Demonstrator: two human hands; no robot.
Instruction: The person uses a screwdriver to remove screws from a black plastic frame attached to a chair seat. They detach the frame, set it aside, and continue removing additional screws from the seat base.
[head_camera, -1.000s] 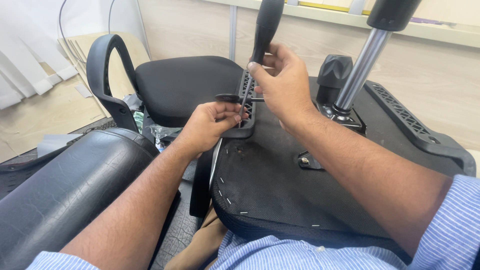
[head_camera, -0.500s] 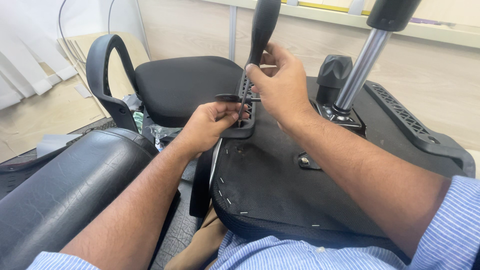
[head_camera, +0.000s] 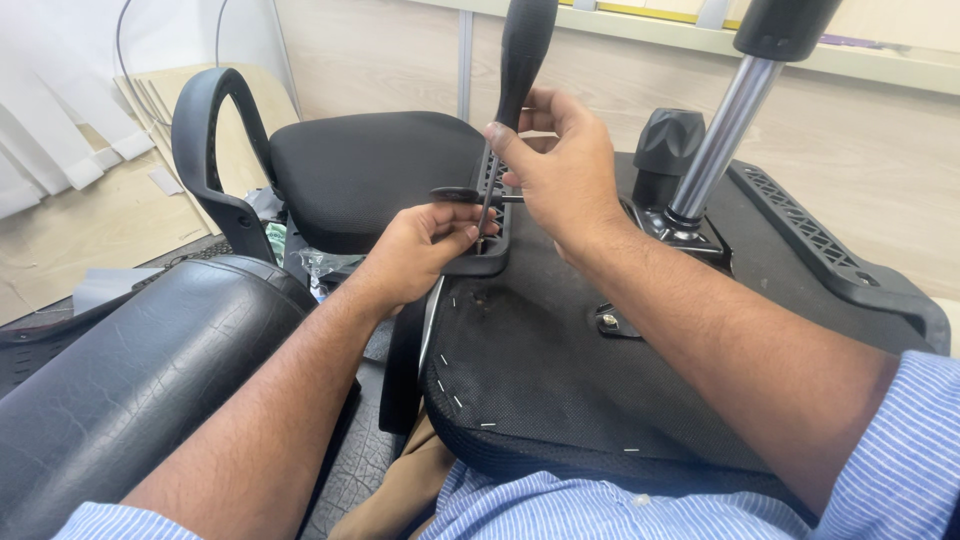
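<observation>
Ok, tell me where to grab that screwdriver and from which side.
Grip the screwdriver on its thick black handle, as the right hand does now, coming from the right and wrapping its lower end. The tool stands nearly upright with its thin metal shaft going down into the black armrest bracket, and the left hand pinches there, so the left side and the shaft are taken.

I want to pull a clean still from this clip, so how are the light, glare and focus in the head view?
Head view: even, soft daylight, no hard shadows; a bright glare streak runs down the chrome post; the right hand, left hand and screwdriver look sharp; the screwdriver's top is cut off by the frame; the wide lens makes the near forearms look large.
</observation>
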